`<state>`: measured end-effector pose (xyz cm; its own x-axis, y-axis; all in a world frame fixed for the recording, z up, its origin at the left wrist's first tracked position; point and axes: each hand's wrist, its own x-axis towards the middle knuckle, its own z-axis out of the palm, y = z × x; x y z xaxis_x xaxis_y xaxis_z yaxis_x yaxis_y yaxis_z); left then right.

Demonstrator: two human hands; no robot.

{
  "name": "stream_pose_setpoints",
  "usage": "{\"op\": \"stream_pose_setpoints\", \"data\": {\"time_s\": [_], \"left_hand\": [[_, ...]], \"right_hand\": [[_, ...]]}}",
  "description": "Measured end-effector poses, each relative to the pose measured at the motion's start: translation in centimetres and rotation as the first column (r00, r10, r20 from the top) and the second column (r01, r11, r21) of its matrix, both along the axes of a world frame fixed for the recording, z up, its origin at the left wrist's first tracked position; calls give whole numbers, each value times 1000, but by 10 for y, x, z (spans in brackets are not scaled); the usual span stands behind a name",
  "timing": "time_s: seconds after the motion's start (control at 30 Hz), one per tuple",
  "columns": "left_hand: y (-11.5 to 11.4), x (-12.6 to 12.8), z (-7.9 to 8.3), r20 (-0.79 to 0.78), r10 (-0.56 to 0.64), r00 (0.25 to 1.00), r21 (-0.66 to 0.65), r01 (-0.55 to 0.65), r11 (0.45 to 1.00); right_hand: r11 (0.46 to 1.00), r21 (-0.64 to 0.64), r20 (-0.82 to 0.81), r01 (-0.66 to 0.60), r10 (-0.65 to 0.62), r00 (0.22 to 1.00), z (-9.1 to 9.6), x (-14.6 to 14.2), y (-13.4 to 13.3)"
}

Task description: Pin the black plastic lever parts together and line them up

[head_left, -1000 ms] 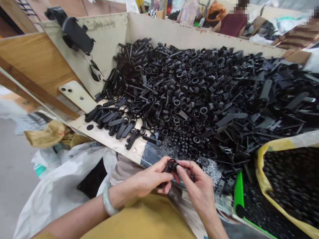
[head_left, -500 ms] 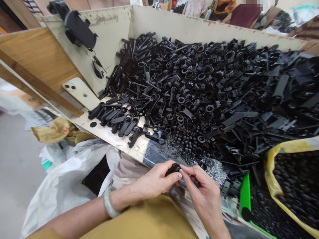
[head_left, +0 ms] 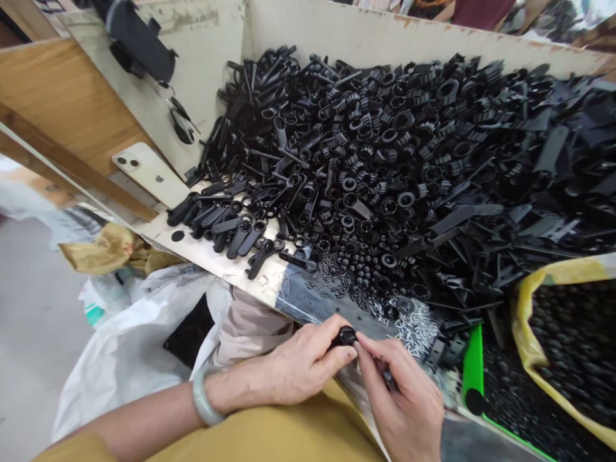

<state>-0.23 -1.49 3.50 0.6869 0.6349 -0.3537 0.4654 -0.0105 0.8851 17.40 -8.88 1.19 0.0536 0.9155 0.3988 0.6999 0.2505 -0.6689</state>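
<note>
My left hand [head_left: 298,362] is closed around a small rounded black plastic part [head_left: 346,335], thumb and forefinger on either side. From the right, the thumb and forefinger of my right hand [head_left: 407,391] pinch at the edge of the same part. A dark piece [head_left: 389,378] shows between the right fingers; whether it belongs to that part I cannot tell. Both hands are over my lap, just in front of the worktop's edge. Behind them lie silver screws [head_left: 416,326], small black balls [head_left: 360,266] and a row of black lever-shaped pieces [head_left: 245,237].
A big heap of black plastic parts [head_left: 385,135] fills the high-walled bin. At left are a white phone [head_left: 149,173], a black phone holder [head_left: 139,45] and hanging keys [head_left: 180,122]. On the right are a green panel [head_left: 472,359] and a yellow-edged sack [head_left: 522,321].
The view has tilted slightly downward, so the heap and bin sit higher. Both hands stay together on the black part, a little further right and lower in the picture.
</note>
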Motion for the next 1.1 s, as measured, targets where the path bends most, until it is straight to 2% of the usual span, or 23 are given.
{"op": "stream_pose_setpoints", "data": {"time_s": [0.23, 0.3, 0.37, 0.43, 0.53, 0.57, 0.67, 0.8, 0.83, 0.9, 0.97, 1.03, 1.1], "left_hand": [[-6, -4, -2, 19, -55, 998, 54, 54, 997], [-6, -5, -1, 41, -70, 997, 64, 67, 996], [-4, -6, 1, 75, -85, 994, 70, 80, 994], [-2, -9, 3, 115, -129, 985, 36, 126, 991], [1, -13, 3, 117, -209, 971, 13, 209, 978], [1, -14, 2, 78, -219, 973, 53, 215, 975], [0, -14, -5, -82, -200, 976, 257, 214, 942], [-1, -13, -14, -190, -120, 974, 539, 206, 817], [-1, -13, -16, -173, -82, 982, 560, 166, 812], [0, -16, -20, -86, 24, 996, 454, 18, 891], [2, -19, -24, -13, 142, 990, 196, -137, 971], [4, -21, -26, 12, 191, 982, -76, -189, 979], [5, -22, -27, 54, 189, 981, -292, -165, 942]], "right_hand": [[999, 36, 38, -14, 13, 999, 2, -1, -7], [1000, -6, -27, -3, 2, 1000, 1, -1, -9], [993, -105, -188, 46, -65, 980, -1, -2, -11], [967, -245, -408, 64, -163, 898, -6, -5, -13], [921, -389, -633, -22, -250, 733, -17, -10, -14], [914, -404, -658, -45, -256, 708, -21, -11, -13], [903, -420, -670, -93, -239, 703, -30, -11, -6], [882, -424, -760, -208, -221, 611, -33, -11, 11], [879, -426, -776, -215, -233, 587, -32, -11, 15], [864, -451, -778, -221, -260, 572, -30, -13, 23], [843, -479, -761, -245, -260, 594, -28, -15, 29], [848, -468, -732, -248, -214, 647, -26, -17, 34], [885, -412, -687, -219, -144, 712, -25, -18, 38]]}}
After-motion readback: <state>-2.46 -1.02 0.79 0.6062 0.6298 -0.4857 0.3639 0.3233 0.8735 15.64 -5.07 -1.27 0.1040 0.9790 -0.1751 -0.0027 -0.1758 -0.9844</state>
